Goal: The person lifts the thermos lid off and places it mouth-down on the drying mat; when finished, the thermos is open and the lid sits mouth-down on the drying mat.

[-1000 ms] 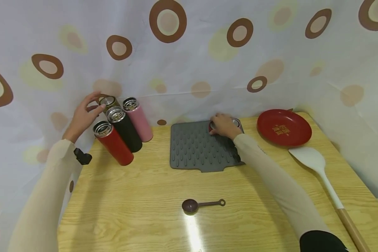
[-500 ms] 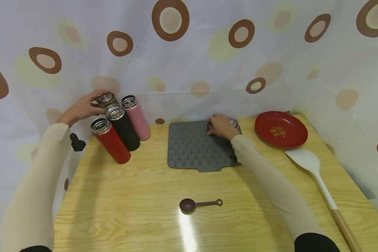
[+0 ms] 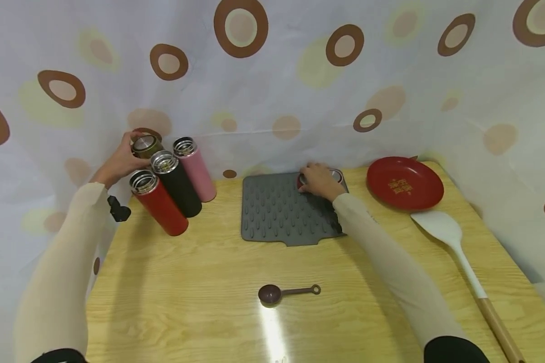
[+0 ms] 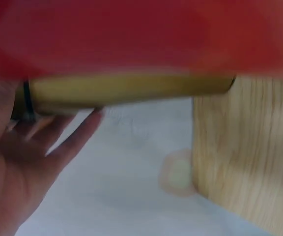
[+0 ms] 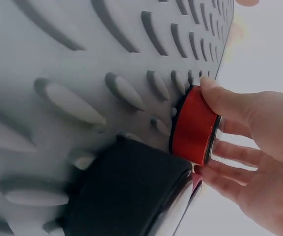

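My left hand [image 3: 120, 161] grips the lidded top of an olive-gold thermos bottle [image 3: 147, 148], with the thumb on the near side and fingers behind. In the left wrist view the gold bottle [image 4: 131, 91] is blurred and partly covered by the red one. Lidless red [image 3: 163, 209], black [image 3: 182, 187] and pink [image 3: 197, 171] thermos bottles stand in front of it and to its right. On the grey ridged mat [image 3: 272, 212], my right hand [image 3: 321, 181] holds a red bottle lid [image 5: 194, 125] between thumb and fingers. A black lid [image 5: 127, 191] sits beside it.
A red plate [image 3: 405, 184] lies at the back right. In front of it is a white spatula [image 3: 442, 229] with a wooden handle. A brown measuring spoon [image 3: 272, 294] rests near the middle of the table [image 3: 199, 282]. Patterned cloth [image 3: 263, 96] hangs close behind the bottles.
My left hand has closed round the gold bottle's top, which has since shifted slightly left, away from the pink bottle. The right hand has stayed on the red lid.
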`<state>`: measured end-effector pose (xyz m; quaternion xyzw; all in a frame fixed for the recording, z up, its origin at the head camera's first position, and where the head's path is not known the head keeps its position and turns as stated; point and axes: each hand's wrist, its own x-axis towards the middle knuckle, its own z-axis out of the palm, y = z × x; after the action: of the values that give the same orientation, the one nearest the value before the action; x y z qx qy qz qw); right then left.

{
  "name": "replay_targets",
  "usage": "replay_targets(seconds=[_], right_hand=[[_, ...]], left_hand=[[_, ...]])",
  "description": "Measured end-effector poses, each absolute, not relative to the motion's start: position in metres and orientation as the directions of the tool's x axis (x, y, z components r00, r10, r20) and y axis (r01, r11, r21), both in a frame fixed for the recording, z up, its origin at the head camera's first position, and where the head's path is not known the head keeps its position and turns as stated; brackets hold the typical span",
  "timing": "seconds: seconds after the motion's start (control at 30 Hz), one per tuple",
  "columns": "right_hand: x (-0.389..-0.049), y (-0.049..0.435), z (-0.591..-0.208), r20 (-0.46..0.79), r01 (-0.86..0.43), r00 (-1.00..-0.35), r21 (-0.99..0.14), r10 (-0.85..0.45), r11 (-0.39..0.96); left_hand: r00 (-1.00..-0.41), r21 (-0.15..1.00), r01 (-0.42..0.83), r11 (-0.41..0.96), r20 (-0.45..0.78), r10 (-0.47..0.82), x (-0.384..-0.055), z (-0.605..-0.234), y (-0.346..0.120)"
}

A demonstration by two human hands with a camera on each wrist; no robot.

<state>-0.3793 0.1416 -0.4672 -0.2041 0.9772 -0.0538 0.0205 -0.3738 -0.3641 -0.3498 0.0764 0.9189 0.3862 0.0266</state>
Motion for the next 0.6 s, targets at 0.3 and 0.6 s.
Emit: replay_targets(seconds=[0.3, 0.6], right_hand=[[-0.372, 0.139, -0.465, -0.038, -0.417, -0.906, -0.096, -0.422, 0.904], [-0.371, 0.144, -0.468, -0.049, -0.412, -0.905, -0.159, -0.424, 0.897]], left_hand=[[-0.967, 0.557, 0.099, 0.825, 0.251, -0.053, -0.344, -0.332, -0.357], [-0.790, 0.704, 0.234, 0.670, 0.540, -0.292, -0.306, -0.270, -0.328]])
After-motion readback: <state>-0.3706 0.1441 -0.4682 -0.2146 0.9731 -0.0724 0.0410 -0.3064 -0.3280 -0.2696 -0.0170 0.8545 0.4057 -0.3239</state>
